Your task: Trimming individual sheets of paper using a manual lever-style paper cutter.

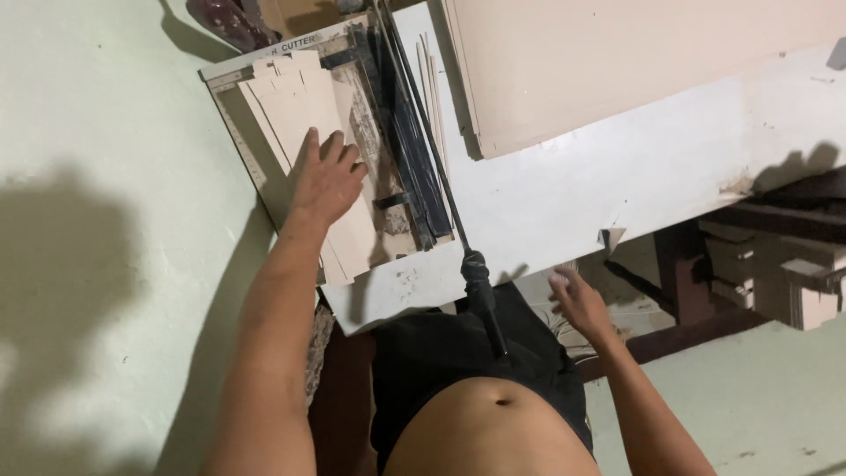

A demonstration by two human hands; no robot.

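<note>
- Head view looks down on a cutter at the corner of a white table.
- Left hand lies flat, fingers spread, on a fanned stack of tan sheets, seemingly to pin them against the blade edge.
- Right hand hangs open and empty, just beside the black lever handle, which juts off the table.
- 1 pale board lies beyond; a printed strip runs along the cutter's far edge.
</note>
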